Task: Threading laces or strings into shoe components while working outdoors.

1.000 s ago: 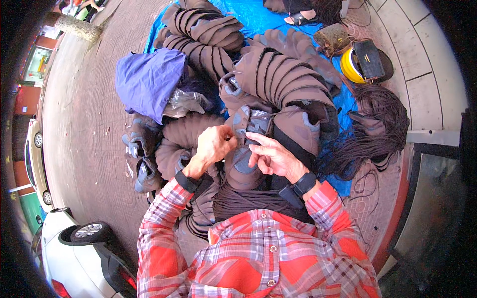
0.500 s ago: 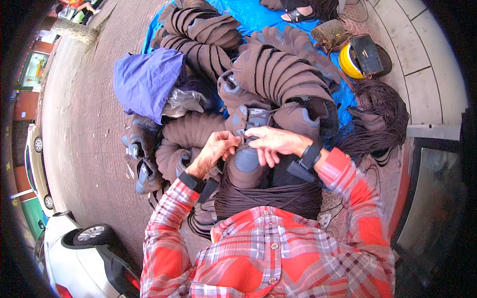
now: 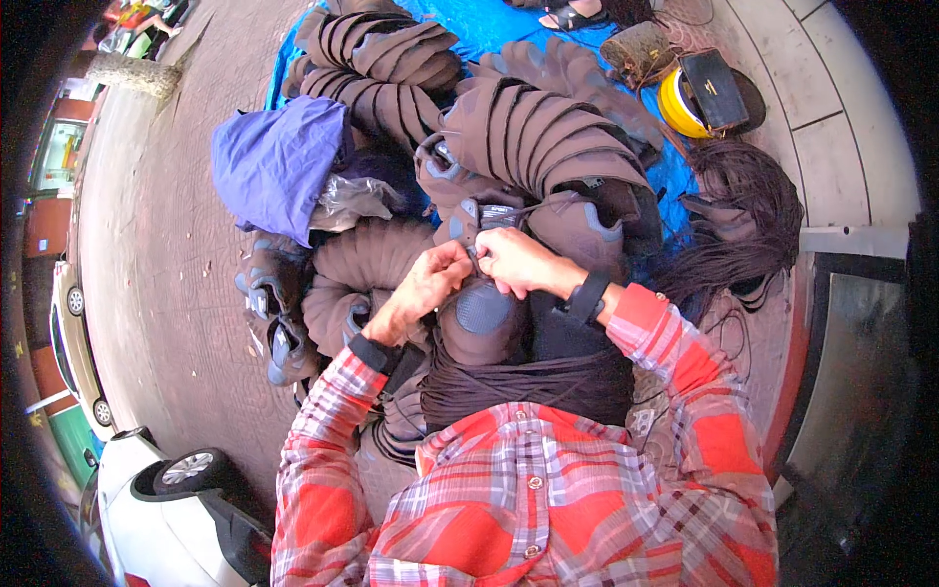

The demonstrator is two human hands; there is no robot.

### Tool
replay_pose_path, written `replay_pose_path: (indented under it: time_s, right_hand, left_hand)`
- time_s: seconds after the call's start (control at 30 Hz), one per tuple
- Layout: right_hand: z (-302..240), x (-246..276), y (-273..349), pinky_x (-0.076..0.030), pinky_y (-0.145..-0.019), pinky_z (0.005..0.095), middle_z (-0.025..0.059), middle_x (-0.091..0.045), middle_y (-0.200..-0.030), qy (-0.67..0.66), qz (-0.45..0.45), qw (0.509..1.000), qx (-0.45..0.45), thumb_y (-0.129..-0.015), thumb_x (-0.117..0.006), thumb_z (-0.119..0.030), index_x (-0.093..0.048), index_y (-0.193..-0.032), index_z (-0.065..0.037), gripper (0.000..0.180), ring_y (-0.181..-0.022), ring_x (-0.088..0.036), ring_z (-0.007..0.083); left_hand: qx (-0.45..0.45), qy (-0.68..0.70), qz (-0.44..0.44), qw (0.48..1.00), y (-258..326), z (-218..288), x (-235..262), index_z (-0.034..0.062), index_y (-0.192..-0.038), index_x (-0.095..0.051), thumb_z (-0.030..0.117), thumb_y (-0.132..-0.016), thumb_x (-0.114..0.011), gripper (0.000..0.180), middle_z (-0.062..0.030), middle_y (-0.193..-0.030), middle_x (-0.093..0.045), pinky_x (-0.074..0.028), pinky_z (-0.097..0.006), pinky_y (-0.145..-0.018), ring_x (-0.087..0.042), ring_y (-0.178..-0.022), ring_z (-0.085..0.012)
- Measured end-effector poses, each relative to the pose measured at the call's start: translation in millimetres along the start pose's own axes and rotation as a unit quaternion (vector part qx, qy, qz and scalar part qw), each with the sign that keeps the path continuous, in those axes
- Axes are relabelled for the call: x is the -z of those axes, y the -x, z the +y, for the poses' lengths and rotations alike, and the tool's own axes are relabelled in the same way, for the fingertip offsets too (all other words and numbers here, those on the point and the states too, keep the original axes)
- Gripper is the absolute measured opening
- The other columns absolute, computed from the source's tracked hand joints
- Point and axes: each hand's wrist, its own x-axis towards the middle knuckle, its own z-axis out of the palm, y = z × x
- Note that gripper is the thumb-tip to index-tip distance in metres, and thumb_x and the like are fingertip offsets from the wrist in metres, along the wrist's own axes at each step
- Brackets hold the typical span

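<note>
A brown shoe upper [image 3: 484, 318] with a blue-grey toe patch lies toe toward me over my lap. Both hands meet at its lacing opening. My left hand [image 3: 421, 286] is closed in a pinch at the left of the opening. From the right, my right hand [image 3: 523, 262] is also closed, its fingertips close to the left ones. Whatever sits between the fingers is too small to make out. Across my lap lies a thick bundle of dark laces [image 3: 528, 393]. Just beyond the hands, the upper's blue-grey tongue [image 3: 497, 215] shows.
Stacked rows of brown uppers [image 3: 548, 147] lie ahead on a blue tarp [image 3: 494, 27]. A purple cloth [image 3: 279, 161] lies at left. At right are a heap of dark laces [image 3: 748, 220] and a yellow bucket [image 3: 682, 106] with a black purse [image 3: 714, 88]. Parked cars stand far left.
My right hand has gone from loosely spread fingers to a closed grip, moving slightly up and left. My left hand has shifted a little upward, still pinching. The view has shifted slightly.
</note>
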Motion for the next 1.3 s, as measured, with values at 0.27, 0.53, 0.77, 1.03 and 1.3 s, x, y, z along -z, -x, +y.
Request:
replay_pose_path:
  time_s: [0.27,0.53,0.77,1.03,1.3]
  right_hand:
    - [17.6,90.3,94.0,-0.051,-0.047,0.037,0.0147,-0.062,-0.065,0.296,0.288,0.909,-0.063,-0.081,-0.052,-0.007,-0.046,-0.09,-0.003,0.011,-0.06,-0.065,0.0266]
    - [7.6,62.1,76.6,-0.047,-0.092,0.0391,0.0259,-0.053,-0.116,-0.68,0.187,0.696,0.134,-0.092,-0.047,-0.009,-0.046,-0.102,-0.004,0.011,-0.107,-0.056,0.0345]
    - [15.7,40.3,69.4,-0.051,-0.078,0.0306,0.0151,-0.062,-0.1,-0.671,0.295,0.67,0.121,-0.088,-0.055,-0.009,-0.057,-0.104,0.0,0.018,-0.089,-0.062,0.0219]
    - [197.7,95.7,207.4,-0.052,-0.079,0.0252,0.0114,-0.06,-0.095,-0.683,0.572,0.443,0.103,-0.086,-0.059,-0.009,-0.054,-0.101,0.005,0.021,-0.085,-0.06,0.0177]
    - [273.4,135.0,327.9,-0.047,-0.091,0.0272,0.0129,-0.058,-0.106,-0.496,0.761,0.419,0.01,-0.091,-0.055,-0.017,-0.052,-0.11,0.009,0.032,-0.098,-0.056,0.0179]
  left_hand:
    - [-0.176,-0.035,0.134,0.975,27.3,12.6,-8.1,0.0069,-0.089,-0.058,0.015,-0.079,-0.066,0.015,-0.0031,-0.089,-0.055,-0.04,-0.029,-0.073,-0.051,-0.084,-0.0164]
    - [-0.294,-0.473,0.1,0.825,17.1,25.2,-17.2,0.0084,-0.087,-0.057,0.012,-0.076,-0.063,0.013,-0.0064,-0.084,-0.053,-0.034,-0.038,-0.078,-0.047,-0.082,-0.0272]
    - [-0.043,0.095,0.027,0.994,18.3,30.2,-7.0,0.0029,-0.094,-0.055,0.007,-0.084,-0.06,0.012,0.0001,-0.083,-0.056,-0.041,-0.023,-0.071,-0.052,-0.076,-0.0113]
    - [-0.036,0.234,0.018,0.971,13.3,7.3,0.5,0.0049,-0.096,-0.055,0.006,-0.085,-0.059,0.012,0.0043,-0.084,-0.055,-0.04,-0.02,-0.074,-0.051,-0.079,-0.0058]
    - [-0.211,-0.08,0.05,0.973,-0.4,16.3,-7.2,0.0058,-0.101,-0.058,-0.002,-0.077,-0.056,0.025,-0.0062,-0.103,-0.047,-0.037,-0.028,-0.084,-0.045,-0.096,-0.0186]
